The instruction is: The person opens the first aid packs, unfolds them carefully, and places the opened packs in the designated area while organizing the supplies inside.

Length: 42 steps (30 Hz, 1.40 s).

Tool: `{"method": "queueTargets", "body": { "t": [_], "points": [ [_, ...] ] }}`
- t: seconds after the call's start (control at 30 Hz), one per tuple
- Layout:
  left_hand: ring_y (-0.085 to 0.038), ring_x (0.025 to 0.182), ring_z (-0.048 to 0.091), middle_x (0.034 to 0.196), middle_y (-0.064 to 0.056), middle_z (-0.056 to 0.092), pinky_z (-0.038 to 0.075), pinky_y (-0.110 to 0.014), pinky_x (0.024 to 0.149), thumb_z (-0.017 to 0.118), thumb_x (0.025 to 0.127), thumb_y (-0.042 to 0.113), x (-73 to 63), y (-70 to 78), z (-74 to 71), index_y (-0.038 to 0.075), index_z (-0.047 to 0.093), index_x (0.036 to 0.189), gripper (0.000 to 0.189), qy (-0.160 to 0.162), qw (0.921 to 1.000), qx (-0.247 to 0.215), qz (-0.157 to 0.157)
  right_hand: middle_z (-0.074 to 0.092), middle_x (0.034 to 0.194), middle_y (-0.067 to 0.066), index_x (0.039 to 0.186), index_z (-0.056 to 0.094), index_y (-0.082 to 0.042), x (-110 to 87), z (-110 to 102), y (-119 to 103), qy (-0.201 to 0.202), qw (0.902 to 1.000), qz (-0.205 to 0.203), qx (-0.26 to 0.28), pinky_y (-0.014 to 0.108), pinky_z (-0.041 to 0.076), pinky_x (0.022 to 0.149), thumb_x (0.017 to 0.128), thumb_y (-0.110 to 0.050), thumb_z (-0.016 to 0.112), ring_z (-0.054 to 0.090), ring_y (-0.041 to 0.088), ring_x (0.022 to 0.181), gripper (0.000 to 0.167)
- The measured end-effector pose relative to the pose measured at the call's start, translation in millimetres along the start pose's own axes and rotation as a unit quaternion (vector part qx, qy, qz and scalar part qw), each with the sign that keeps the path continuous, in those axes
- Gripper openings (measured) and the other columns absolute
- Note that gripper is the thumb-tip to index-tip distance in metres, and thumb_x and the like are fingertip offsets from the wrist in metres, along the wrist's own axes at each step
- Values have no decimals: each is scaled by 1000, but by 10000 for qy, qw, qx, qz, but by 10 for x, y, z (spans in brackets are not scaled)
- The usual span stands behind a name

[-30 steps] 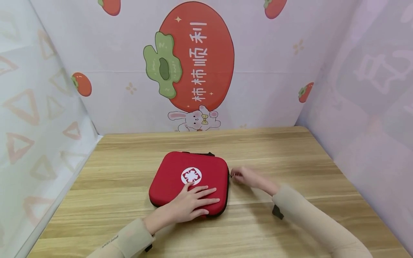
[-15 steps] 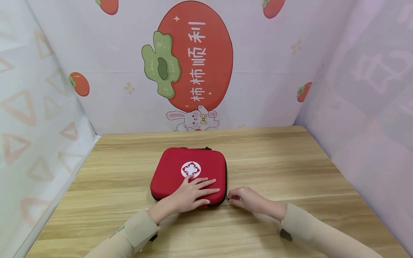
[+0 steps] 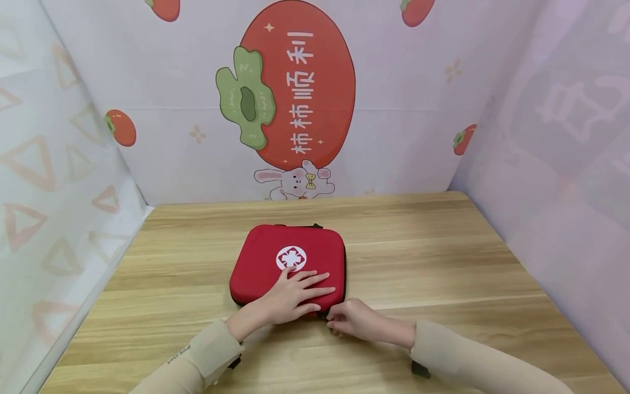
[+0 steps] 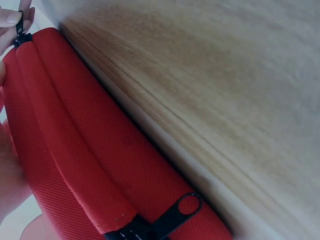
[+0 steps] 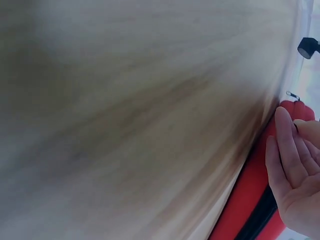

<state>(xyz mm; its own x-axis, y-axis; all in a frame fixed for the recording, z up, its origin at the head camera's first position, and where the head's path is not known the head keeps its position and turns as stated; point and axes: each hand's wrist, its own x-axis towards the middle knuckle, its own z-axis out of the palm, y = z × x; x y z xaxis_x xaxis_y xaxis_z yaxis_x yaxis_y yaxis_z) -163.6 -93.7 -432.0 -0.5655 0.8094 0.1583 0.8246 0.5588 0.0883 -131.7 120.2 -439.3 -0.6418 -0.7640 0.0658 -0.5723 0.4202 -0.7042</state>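
Note:
A red first aid case (image 3: 266, 246) with a round white emblem lies flat on the wooden table. My left hand (image 3: 292, 298) rests spread on its lid near the front right, fingers straight. At the front right corner, my right hand (image 3: 356, 320) pinches a black zipper pull (image 4: 20, 22), which shows between thumb and finger in the left wrist view. A second zipper pull (image 4: 175, 215) hangs free at the other end of a red fabric strip on the case's front side. Behind the right hand, the black zipper line (image 5: 257, 215) runs along the case's side.
The wooden table (image 3: 423, 246) stretches out on both sides of the case. A black carry handle (image 3: 307, 226) sticks out at the case's back. Printed cloth walls (image 3: 403, 153) stand behind the table and along its left and right sides.
My right hand has slid the zipper pull toward me along the case's right side and round the front corner. The case has shifted slightly away from me under my left hand.

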Motion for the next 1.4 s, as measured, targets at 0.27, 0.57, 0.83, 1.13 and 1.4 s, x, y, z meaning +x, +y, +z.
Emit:
{"method": "queueTargets", "body": {
  "t": [0.27,0.57,0.83,1.13,1.4],
  "points": [
    [-18,124,32,141,7,31,21,-53,95,49,87,43,-9,26,-25,36,40,132,46,-133,9998,-114,-114,64,68,2,80,65,0,45,98,-11,179,9994,110,258,11,45,53,81,-3,62,58,1,57,4],
    [-18,124,34,137,4,38,24,-49,97,53,85,41,-13,38,-83,31,47,128,44,-25,9994,-281,-180,65,75,-4,85,67,-4,16,-12,-4,25,9999,76,-153,10,44,58,79,-9,65,55,-5,64,8],
    [-16,105,50,111,-3,57,38,-37,90,60,82,32,-159,80,-205,19,65,107,28,1209,9926,-77,-50,65,76,-5,83,68,-10,3,-419,106,92,9995,294,11,17,48,62,80,-15,64,58,1,68,7],
    [-8,72,50,84,2,54,43,-23,63,73,68,14,-483,193,-237,13,67,95,28,2522,9667,-144,-410,63,92,12,97,63,3,284,-746,429,1342,9903,212,277,28,50,65,80,-6,63,58,23,80,20],
    [-7,64,42,76,1,46,40,-19,56,77,63,12,-686,195,-139,10,65,100,38,2493,9597,221,-1278,49,121,15,122,51,-4,517,-823,608,1445,9855,882,64,44,44,83,81,-21,64,47,34,107,46]
  ]
}}
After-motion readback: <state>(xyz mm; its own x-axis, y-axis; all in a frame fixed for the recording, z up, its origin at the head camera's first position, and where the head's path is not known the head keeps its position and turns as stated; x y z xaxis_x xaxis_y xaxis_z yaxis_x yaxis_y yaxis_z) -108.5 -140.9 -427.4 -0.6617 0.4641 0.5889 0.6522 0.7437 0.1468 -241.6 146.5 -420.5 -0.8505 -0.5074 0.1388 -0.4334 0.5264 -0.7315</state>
